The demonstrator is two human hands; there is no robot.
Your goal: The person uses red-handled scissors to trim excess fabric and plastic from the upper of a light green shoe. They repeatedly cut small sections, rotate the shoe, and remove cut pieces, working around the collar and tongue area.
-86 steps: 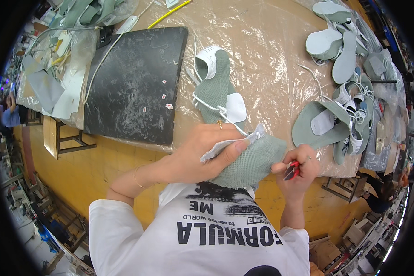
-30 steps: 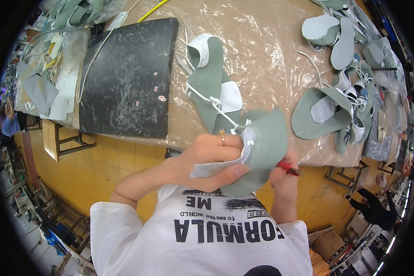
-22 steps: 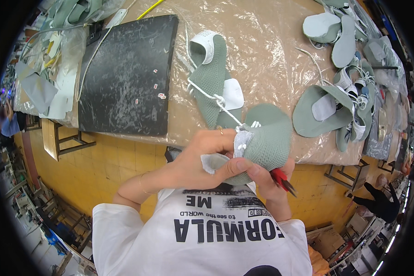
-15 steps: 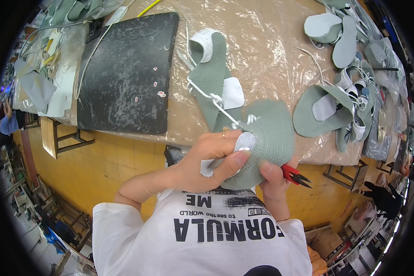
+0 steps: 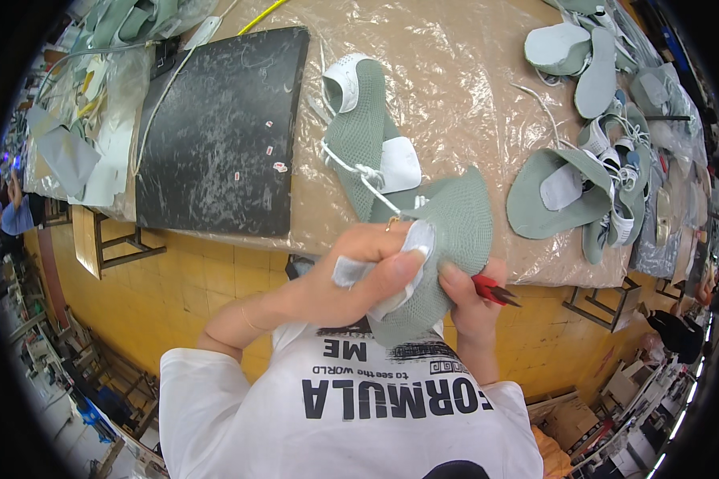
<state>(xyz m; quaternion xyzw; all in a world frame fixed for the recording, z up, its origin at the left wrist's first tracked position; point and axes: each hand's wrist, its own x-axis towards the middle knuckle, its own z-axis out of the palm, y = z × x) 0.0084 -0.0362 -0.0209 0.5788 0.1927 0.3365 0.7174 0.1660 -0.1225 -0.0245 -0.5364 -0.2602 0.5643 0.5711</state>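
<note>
Item 1: green knit shoe upper [image 5: 447,239], held over the near table edge, just above my chest. My left hand [image 5: 359,275] clamps its white lining patch [image 5: 414,243] under the thumb. My right hand [image 5: 467,299] pinches the upper's lower edge while keeping red-handled snips [image 5: 491,291] tucked in the palm. Item 2: another green upper [image 5: 367,140] flat on the plastic-covered table [image 5: 455,88], just beyond. Item 3: black mat [image 5: 216,136], to the left. Item 4: pile of uppers [image 5: 607,191], right.
</note>
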